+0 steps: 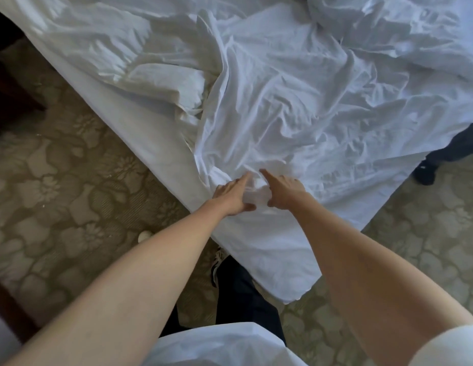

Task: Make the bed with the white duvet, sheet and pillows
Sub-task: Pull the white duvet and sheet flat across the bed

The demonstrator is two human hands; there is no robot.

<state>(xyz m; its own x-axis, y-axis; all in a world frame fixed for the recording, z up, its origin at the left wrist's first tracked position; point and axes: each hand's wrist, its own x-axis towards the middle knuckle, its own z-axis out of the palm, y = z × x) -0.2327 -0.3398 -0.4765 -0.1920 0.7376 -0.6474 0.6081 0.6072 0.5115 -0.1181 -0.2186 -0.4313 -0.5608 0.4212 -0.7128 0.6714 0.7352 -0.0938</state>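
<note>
Two bare forearms reach forward from the bottom of the view, over a fold of white fabric at the person's waist (224, 347) and dark trousers (240, 294). Both hands meet at the near corner of the bed (282, 273), close together with a small bunch of cloth between them. The left hand (231, 195) lies with fingers stretched forward and thumb tucked against the bunch; the right hand (284, 187) points its index finger ahead while its other fingers curl down onto the cloth. Whether either hand actually pinches the fabric or only presses it cannot be told.

That bunch belongs to the crumpled white cotton sheet (296, 101), which spreads away beyond the hands across most of the mattress in heavy creases. Beyond and to the left of the left hand, a rumpled cream-white duvet (150, 72) lies half under the sheet's edge. Far beyond the right hand, at the top edge, sits a wrinkled white pillow (335, 9).

Left of the left hand, the beige floral-patterned carpet (58, 180) shows, with dark wooden furniture (10, 83) at its far edge. Well to the right of the right hand, a second person's dark trouser leg and black shoe (425, 171) stand beside the bed.
</note>
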